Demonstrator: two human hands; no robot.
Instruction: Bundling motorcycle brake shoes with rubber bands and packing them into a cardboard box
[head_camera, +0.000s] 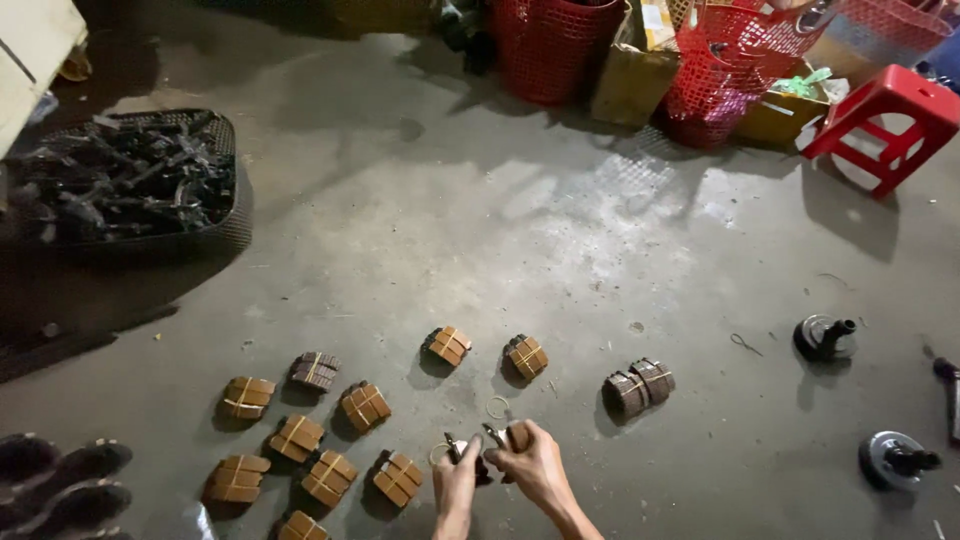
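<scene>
1. Two hands met low on the concrete floor (560, 230): the left hand (456, 482) and right hand (528, 462) were each closed on a small brown block stack (517, 436), held just above the ground.
2. Banded brown bundles (364, 406) lay scattered to the left of the hands; a loose rubber band (497, 407) lay just beyond them.
3. Open floor stretched ahead up to the red baskets (548, 45) and red stool (890, 115).
4. Along the left edge sat a black tray of dark parts (120, 180).
</scene>
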